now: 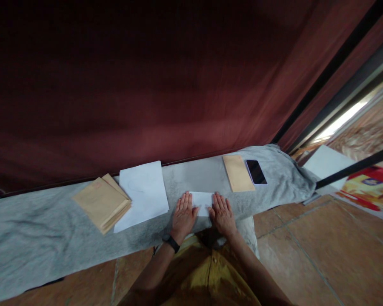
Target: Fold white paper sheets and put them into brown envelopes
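Observation:
A small folded white paper [202, 199] lies on the grey cloth [35, 238] right in front of me. My left hand [183, 214] rests flat on its left end, fingers stretched out, a black watch on the wrist. My right hand [222, 213] lies flat on its right end, fingers stretched out too. Neither hand grips anything.
A stack of brown envelopes [102, 203] and a sheet of white paper [143, 193] lie to the left. A single brown envelope [238, 172] and a dark phone [255, 171] lie to the right. A dark red curtain hangs behind. Tiled floor lies below and right.

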A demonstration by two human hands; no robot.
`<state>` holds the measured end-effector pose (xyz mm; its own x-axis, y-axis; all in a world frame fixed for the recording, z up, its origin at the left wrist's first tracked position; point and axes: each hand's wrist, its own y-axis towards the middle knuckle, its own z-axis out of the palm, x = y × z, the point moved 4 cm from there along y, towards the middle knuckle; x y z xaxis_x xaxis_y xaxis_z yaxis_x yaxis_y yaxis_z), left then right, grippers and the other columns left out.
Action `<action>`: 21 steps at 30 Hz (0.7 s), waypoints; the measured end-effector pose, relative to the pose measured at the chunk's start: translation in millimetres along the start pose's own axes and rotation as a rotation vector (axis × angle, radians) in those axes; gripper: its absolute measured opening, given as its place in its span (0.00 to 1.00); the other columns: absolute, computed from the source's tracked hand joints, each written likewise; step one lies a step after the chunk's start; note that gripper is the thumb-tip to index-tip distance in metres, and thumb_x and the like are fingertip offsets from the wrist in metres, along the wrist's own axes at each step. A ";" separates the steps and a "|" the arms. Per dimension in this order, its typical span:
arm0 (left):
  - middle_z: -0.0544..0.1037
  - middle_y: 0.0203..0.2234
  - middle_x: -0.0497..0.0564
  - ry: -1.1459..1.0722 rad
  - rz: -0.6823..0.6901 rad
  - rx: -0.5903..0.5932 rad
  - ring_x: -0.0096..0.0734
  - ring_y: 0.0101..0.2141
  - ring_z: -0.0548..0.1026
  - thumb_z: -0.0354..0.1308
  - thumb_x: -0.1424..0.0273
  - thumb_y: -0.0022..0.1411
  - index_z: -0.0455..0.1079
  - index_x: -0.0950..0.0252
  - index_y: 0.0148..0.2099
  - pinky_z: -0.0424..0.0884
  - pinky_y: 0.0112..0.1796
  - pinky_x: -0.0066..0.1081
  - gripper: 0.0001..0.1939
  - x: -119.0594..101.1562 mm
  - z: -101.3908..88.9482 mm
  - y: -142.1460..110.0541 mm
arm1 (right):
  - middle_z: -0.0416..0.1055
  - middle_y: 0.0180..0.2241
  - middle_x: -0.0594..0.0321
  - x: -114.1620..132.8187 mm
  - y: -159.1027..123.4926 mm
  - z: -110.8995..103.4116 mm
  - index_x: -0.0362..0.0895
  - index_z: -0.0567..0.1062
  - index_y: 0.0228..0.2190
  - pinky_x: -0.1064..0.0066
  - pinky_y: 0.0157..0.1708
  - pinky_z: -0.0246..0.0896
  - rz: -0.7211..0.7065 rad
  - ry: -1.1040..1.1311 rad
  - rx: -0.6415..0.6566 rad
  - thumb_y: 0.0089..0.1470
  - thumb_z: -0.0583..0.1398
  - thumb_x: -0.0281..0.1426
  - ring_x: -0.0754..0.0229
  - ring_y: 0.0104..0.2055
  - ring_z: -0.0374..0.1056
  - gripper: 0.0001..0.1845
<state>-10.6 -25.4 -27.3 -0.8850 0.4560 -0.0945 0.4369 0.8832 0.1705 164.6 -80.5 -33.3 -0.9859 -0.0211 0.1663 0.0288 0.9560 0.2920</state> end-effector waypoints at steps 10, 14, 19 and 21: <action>0.59 0.69 0.64 0.010 -0.084 -0.041 0.46 0.69 0.54 0.42 0.64 0.73 0.53 0.75 0.71 0.54 0.67 0.49 0.30 2.3 -4.9 -1.7 | 0.58 0.68 0.49 -8.5 -3.9 0.5 0.38 0.58 0.68 0.50 0.66 0.45 0.000 -0.032 -0.013 0.71 0.45 0.42 0.44 0.69 0.55 0.32; 0.59 0.69 0.61 -0.039 0.038 -0.048 0.44 0.70 0.53 0.42 0.67 0.72 0.53 0.73 0.72 0.55 0.67 0.49 0.29 -23.5 -3.3 0.0 | 0.56 0.68 0.49 -8.2 -4.5 2.3 0.37 0.58 0.67 0.50 0.67 0.45 0.002 -0.050 -0.005 0.71 0.46 0.42 0.45 0.69 0.55 0.32; 0.60 0.69 0.59 -0.128 0.223 -0.044 0.39 0.69 0.57 0.40 0.66 0.75 0.52 0.70 0.72 0.57 0.66 0.46 0.28 -61.0 5.2 2.5 | 0.54 0.70 0.51 -8.4 -6.2 2.5 0.40 0.55 0.69 0.51 0.67 0.44 -0.012 -0.082 0.015 0.70 0.45 0.37 0.47 0.71 0.51 0.31; 0.60 0.69 0.60 -0.142 0.243 -0.052 0.39 0.68 0.57 0.39 0.65 0.75 0.51 0.70 0.72 0.57 0.66 0.47 0.28 -65.5 8.1 4.0 | 0.53 0.70 0.52 -8.8 -6.6 2.3 0.41 0.53 0.70 0.51 0.67 0.43 -0.010 -0.092 0.024 0.69 0.45 0.34 0.48 0.71 0.50 0.31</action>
<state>50.4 -50.8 -28.4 -0.7220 0.6679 -0.1806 0.6214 0.7408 0.2552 172.7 -85.9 -38.8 -0.9971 -0.0046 0.0760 0.0161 0.9626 0.2703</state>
